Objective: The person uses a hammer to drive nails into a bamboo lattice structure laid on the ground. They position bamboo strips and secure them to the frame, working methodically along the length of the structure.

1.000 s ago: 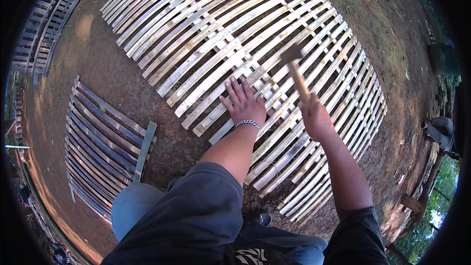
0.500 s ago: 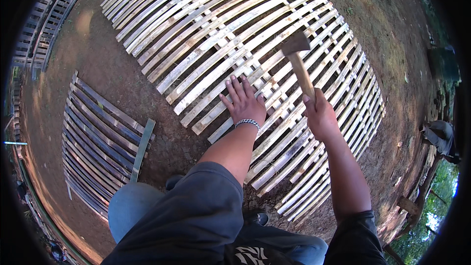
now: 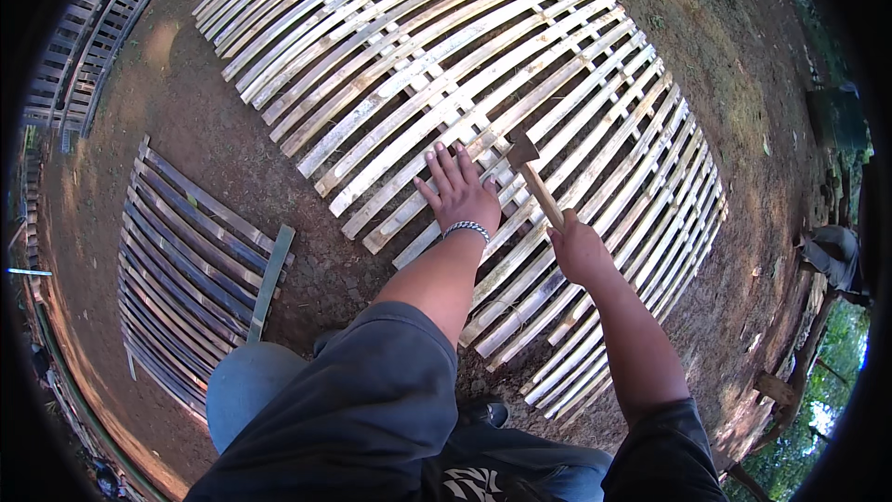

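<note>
A large panel of pale slats [image 3: 400, 102], laid over cross strips, spreads across the ground in front of me. My left hand [image 3: 460, 188] rests flat on the slats with its fingers spread, and a chain bracelet [image 3: 466, 228] circles that wrist. In my right hand [image 3: 581, 249] is the wooden handle of a hatchet [image 3: 544, 191], with my fingers wrapped round it. The dark hatchet head [image 3: 522, 149] is at the slats, just right of my left fingertips. Whether the head touches the wood I cannot tell.
A smaller, darker slatted panel [image 3: 181, 270] lies on the bare soil at the left, with a greenish strip [image 3: 271, 284] along its right end. More slatted frames [image 3: 98, 46] stand at the far left. Logs [image 3: 776, 389] and greenery lie along the right rim.
My right hand and the hatchet have come down and to the left, bringing the head closer to the slats beside my left hand. The left hand has hardly moved.
</note>
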`<state>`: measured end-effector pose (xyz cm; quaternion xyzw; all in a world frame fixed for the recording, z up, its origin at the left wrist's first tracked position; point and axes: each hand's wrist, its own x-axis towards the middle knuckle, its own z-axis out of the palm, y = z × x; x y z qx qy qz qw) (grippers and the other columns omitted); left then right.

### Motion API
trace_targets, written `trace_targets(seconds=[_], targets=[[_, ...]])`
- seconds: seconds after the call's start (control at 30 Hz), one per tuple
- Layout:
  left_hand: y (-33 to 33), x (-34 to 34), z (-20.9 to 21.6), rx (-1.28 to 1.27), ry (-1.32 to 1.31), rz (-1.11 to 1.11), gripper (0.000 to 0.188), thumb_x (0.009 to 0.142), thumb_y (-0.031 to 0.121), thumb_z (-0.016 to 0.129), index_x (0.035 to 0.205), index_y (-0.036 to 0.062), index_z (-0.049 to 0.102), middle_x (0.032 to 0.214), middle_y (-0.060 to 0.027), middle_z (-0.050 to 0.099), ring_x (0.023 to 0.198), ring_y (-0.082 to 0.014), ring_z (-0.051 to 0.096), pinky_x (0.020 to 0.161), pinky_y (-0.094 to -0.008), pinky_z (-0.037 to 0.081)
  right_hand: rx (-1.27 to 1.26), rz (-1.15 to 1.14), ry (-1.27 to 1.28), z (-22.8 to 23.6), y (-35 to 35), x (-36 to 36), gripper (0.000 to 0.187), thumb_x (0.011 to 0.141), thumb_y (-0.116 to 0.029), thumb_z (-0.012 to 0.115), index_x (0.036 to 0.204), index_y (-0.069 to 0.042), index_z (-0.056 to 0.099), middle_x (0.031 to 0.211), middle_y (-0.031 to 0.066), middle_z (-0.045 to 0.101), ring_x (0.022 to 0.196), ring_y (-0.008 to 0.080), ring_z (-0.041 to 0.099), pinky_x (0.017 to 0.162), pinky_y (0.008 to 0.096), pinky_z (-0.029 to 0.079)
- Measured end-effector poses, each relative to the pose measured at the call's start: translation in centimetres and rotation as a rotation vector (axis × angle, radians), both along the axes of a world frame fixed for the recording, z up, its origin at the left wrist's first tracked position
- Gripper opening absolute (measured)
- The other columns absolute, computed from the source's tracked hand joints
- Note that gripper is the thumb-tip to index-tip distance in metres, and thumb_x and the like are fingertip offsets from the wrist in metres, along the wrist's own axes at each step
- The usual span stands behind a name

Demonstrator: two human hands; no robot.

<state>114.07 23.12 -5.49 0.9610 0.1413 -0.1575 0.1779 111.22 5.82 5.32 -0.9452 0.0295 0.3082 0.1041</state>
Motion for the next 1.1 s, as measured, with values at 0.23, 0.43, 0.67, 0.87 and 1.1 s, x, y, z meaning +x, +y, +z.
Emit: trace_targets(seconds=[0.23,0.43,0.67,0.87,1.1], targets=[[0.7,0.3,0.6,-0.042,0.052,0.035,0.078,0.107,0.04,0.041,0.169,0.0097,0.003,0.175,-0.0189,-0.009,0.161,-0.0371,-0.011,0.125,-0.0644,-0.007,0.146,-0.185,-0.335,0.7,2.4,-1.7,0.039,0.108,-0.031,0.052,0.137,-0.005,0.048,0.094,0.0288,0.072,0.091,0.0488,0.071,0.082,0.0575,0.055],[0.5,0.7,1.2,-0.083,0.118,0.063,0.077,0.108,0.04,0.04,0.169,0.0134,0.002,0.175,-0.0171,-0.012,0.161,-0.0355,-0.014,0.125,-0.0638,-0.008,-0.101,-0.065,-0.063,-0.5,2.1,-1.5,0.039,0.108,-0.033,0.052,0.139,-0.01,0.048,0.102,0.0239,0.074,0.096,0.0447,0.072,0.085,0.0551,0.057],[0.2,1.1,1.4,-0.091,0.108,0.064,0.078,0.107,0.041,0.041,0.169,0.0137,0.002,0.175,-0.017,-0.011,0.161,-0.0358,-0.013,0.125,-0.0642,-0.008,-0.188,-0.044,0.05,-0.6,1.6,-1.4,0.04,0.108,-0.034,0.051,0.141,-0.012,0.048,0.107,0.0238,0.074,0.102,0.0408,0.072,0.091,0.0534,0.055],[0.4,1.1,1.3,-0.058,0.075,0.064,0.078,0.106,0.039,0.043,0.169,0.0145,0.004,0.175,-0.0173,-0.008,0.162,-0.036,-0.01,0.125,-0.0652,-0.008,0.064,-0.044,-0.351,5.0,4.2,1.1,0.038,0.108,-0.032,0.051,0.14,-0.011,0.05,0.105,0.024,0.073,0.095,0.0445,0.072,0.085,0.0547,0.056],[0.6,0.9,0.3,-0.037,0.033,0.08,0.077,0.106,0.04,0.043,0.169,0.0155,0.006,0.175,-0.0178,-0.007,0.162,-0.0369,-0.009,0.125,-0.0661,-0.007,-0.154,0.156,-0.093,8.6,5.1,3.9,0.034,0.108,-0.028,0.051,0.136,-0.01,0.051,0.098,0.0209,0.074,0.094,0.0413,0.073,0.084,0.0513,0.057]])
